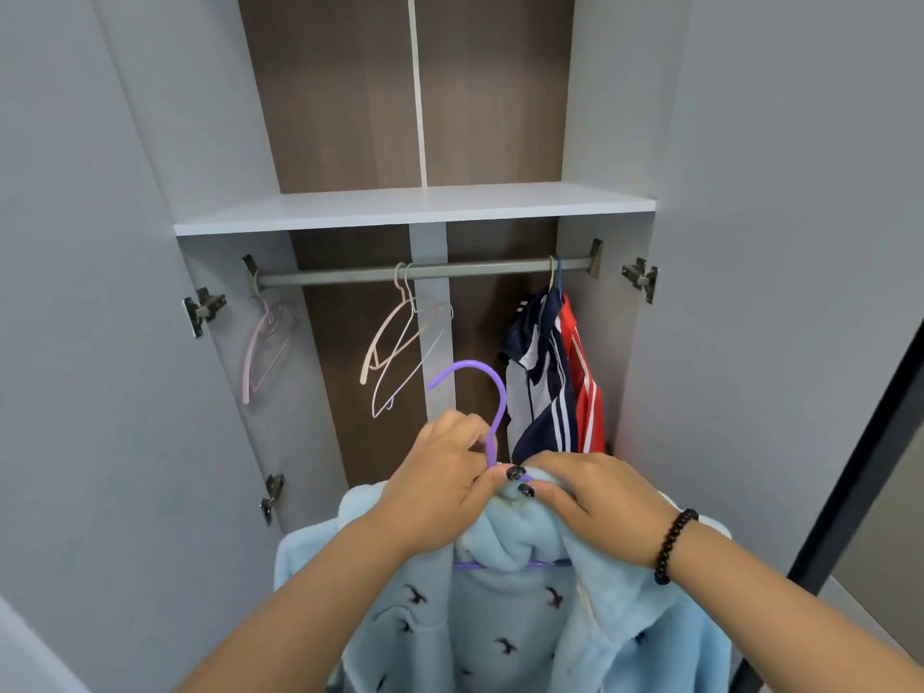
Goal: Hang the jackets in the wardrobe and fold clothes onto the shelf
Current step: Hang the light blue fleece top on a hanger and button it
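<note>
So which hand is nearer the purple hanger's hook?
Left. The left hand grips the neck just under the purple hanger's hook; the right hand pinches the blue fleece jacket collar, lower right.

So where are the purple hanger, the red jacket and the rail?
purple hanger [492,392]: head view, on its hook's curve.
red jacket [585,372]: head view, on its hanging front.
rail [480,270]: head view, on the bare bar's middle.

A home bedroom or dressing area, seen at an open built-in wardrobe [700,142]: grey doors on hinges, a white shelf [415,207] above a metal hanging rail [350,276], bare hangers [395,342] and two sports jackets [550,372] on the rail.
</note>
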{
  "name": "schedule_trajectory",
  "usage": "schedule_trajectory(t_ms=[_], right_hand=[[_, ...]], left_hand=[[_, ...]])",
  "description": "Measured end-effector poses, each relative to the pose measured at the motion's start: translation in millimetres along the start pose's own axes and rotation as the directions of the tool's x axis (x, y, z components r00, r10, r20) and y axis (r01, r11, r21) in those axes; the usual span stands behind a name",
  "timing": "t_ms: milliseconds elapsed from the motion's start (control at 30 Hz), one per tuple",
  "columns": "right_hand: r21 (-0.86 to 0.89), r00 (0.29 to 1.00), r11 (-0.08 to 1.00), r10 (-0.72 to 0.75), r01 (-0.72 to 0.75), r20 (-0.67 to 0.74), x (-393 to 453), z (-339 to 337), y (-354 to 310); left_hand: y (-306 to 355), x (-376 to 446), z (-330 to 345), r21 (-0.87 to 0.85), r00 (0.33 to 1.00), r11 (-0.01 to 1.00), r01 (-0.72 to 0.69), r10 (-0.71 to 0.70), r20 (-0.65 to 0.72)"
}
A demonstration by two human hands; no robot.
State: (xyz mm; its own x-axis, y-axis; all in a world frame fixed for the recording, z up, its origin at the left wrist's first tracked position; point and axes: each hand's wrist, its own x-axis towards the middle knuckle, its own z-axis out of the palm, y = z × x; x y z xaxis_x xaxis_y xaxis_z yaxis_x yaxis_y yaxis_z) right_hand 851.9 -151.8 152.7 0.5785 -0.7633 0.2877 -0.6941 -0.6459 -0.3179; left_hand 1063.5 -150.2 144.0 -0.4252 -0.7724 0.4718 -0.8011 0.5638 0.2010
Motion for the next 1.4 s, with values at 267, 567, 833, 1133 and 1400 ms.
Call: schedule_trajectory(t_ms=[267, 567, 833, 1133, 1400], right_hand=[[0.242, 0.924, 0.923, 0.343, -0.299, -0.168, 16, -23, 27], [0.373, 0.834, 0.820, 0.522, -0.433, -0.178, 93, -38, 88], [0.420, 0.827, 0.801, 0.534, -0.427, -0.177, 196, -17, 179], [0.611, 0.798, 0.650, 0.600, -0.451, -0.050, 294, -11, 230], [0.529, 0.719, 0.594, 0.694, -0.606, 0.045, 360, -11, 258]], left_hand=[[-44, 22, 30, -0.264, 0.951, 0.946, 0.186, -0.241, -0.194], [-79, 96, 91, -0.625, 0.679, 0.598, 0.502, -0.720, -0.143], [-159, 164, 136, -0.570, 0.669, 0.634, 0.523, -0.720, -0.186], [-242, 232, 154, -0.764, 0.671, 0.438, 0.474, -0.742, -0.009], [-279, 280, 160, -0.759, 0.708, 0.302, 0.577, -0.649, 0.279]])
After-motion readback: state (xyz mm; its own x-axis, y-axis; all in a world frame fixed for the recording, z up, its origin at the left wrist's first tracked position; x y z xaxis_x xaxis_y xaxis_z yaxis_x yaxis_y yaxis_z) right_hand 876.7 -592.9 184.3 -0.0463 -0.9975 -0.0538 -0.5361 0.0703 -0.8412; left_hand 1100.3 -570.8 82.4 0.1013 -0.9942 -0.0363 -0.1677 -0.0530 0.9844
